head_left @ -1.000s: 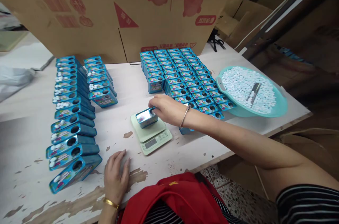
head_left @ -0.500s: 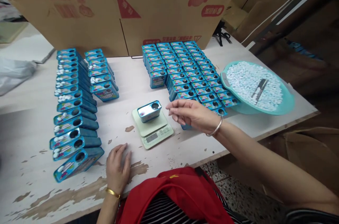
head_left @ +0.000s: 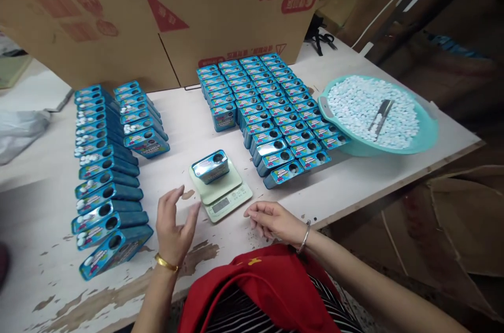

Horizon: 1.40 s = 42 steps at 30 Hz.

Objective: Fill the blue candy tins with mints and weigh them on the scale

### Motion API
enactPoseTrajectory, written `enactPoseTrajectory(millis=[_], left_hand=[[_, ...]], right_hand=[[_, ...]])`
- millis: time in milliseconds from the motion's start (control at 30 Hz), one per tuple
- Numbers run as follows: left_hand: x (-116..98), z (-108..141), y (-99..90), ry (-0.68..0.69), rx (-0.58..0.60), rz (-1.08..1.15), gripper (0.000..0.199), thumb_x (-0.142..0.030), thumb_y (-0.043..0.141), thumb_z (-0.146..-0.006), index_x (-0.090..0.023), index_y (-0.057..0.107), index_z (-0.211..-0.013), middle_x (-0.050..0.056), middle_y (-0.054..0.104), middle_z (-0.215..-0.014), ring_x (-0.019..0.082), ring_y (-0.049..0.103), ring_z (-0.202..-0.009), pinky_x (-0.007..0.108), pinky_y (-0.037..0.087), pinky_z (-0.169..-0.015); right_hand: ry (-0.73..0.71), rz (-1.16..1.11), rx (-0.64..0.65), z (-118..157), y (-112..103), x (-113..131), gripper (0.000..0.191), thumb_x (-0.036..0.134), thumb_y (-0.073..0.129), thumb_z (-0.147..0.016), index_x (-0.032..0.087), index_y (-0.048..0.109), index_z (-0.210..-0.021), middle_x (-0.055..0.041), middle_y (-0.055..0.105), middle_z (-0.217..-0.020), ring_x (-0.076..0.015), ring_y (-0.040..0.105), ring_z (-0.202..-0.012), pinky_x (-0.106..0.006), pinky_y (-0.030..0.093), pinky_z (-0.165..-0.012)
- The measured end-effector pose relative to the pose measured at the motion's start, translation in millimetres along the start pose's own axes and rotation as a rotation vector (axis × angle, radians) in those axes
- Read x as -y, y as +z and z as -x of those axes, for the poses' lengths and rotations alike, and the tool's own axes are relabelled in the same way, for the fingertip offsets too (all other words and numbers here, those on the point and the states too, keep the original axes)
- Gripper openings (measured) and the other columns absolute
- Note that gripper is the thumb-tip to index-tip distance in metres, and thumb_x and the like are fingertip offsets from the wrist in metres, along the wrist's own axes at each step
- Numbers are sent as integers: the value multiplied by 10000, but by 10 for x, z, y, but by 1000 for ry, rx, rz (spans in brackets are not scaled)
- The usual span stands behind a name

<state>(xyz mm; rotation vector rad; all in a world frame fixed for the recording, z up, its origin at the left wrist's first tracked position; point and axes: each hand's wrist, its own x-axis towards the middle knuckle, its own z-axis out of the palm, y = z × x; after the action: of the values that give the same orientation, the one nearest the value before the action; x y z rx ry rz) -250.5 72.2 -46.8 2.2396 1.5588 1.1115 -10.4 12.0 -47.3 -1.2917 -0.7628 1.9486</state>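
Note:
A blue tin (head_left: pixel 210 166) with a round opening in its top stands on the plate of a pale green kitchen scale (head_left: pixel 227 201). Left of the scale, my left hand (head_left: pixel 176 225) hovers over the table with thumb and fingers spread and nothing between them. My right hand (head_left: pixel 271 221) is just right of the scale's display, near my red apron, fingers curled with thumb against the index finger. Whether anything small sits in that pinch is too small to tell. Neither hand touches the tin.
Rows of blue tins (head_left: pixel 271 107) fill the table's middle back. Two more columns of tins (head_left: pixel 114 238) stand at the left, some with white pieces on top. A turquoise basin (head_left: pixel 427 128) of white pieces with a metal scoop (head_left: pixel 381 118) is at the right. Behind stands a large carton (head_left: pixel 129 60).
My right hand has moved from beside the tin down toward the table's front edge. My left hand has risen and opened wider toward the scale. The view has shifted slightly.

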Motion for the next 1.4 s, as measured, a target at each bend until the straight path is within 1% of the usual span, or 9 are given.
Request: enactPoseTrajectory(millis=[133, 300, 400, 500, 633, 800, 1033, 1233, 1400], left_hand=[[-70, -377, 113, 47, 35, 29, 525, -384, 627, -799, -150, 476, -1245, 112, 551, -1127, 207, 528, -1042, 386, 454, -922], [-36, -550, 319, -40, 113, 171, 717, -424, 684, -746, -150, 373, -1332, 116, 538, -1204, 212, 535, -1097, 370, 441, -955], [0, -568, 418, -88, 129, 180, 655, -430, 699, -725, -177, 435, -1268, 95, 543, -1201, 213, 536, -1101, 359, 436, -956], [7, -576, 452, -80, 126, 185, 503, -384, 687, -742, -197, 496, -1168, 52, 589, -1079, 178, 579, -972, 312, 469, -858], [-102, -622, 344, 125, 116, 118, 375, -262, 663, -758, -207, 523, -1102, 26, 602, -929, 151, 572, -825, 275, 466, -737], [-215, -715, 154, 522, 149, -168, 476, -148, 629, -716, -194, 512, -1175, 106, 629, -1046, 231, 548, -923, 386, 445, -838], [-155, -684, 16, 624, 51, -250, 544, -124, 658, -681, -213, 528, -1201, 110, 647, -1036, 244, 568, -960, 425, 433, -907], [-18, -592, 61, 557, 103, -248, 460, -150, 639, -712, -190, 539, -1159, 110, 649, -1008, 242, 552, -926, 420, 428, -880], [-15, -575, 157, 261, 98, 9, 405, -203, 665, -734, -210, 540, -1120, 51, 604, -949, 182, 558, -864, 324, 447, -787]], right_hand=[[-117, -89, -64, -84, 81, 109, 441, 558, 661, -714, 146, 581, -850, 24, 546, -685, -37, 455, -475, -164, 301, -393], [-276, -254, -138, -266, 174, 318, 396, 503, 668, -729, 169, 559, -910, 33, 536, -684, -42, 454, -493, -157, 284, -389], [-319, -311, -180, -367, 212, 384, 436, 491, 671, -727, 188, 521, -1002, 47, 529, -682, -47, 453, -490, -156, 290, -384], [-352, -330, -193, -436, 235, 445, 452, 475, 664, -742, 202, 487, -1057, 54, 522, -680, -51, 447, -486, -160, 297, -384], [-313, -456, -190, -485, 282, 549, 449, 509, 638, -767, 202, 492, -1062, 45, 518, -682, -53, 453, -491, -160, 278, -387], [-249, -688, -116, -526, 365, 647, 441, 576, 574, -801, 193, 508, -1010, 53, 458, -627, -65, 445, -463, -175, 227, -370], [-105, -813, -57, -585, 402, 637, 347, 486, 601, -821, 161, 479, -809, 53, 440, -621, -51, 442, -459, -167, 213, -375], [-119, -789, -65, -597, 443, 603, 358, 452, 678, -758, 150, 506, -844, 45, 472, -618, -46, 411, -461, -167, 209, -393], [-175, -712, -115, -523, 356, 577, 316, 379, 669, -760, 128, 572, -926, 11, 536, -666, -48, 419, -493, -178, 224, -420]])
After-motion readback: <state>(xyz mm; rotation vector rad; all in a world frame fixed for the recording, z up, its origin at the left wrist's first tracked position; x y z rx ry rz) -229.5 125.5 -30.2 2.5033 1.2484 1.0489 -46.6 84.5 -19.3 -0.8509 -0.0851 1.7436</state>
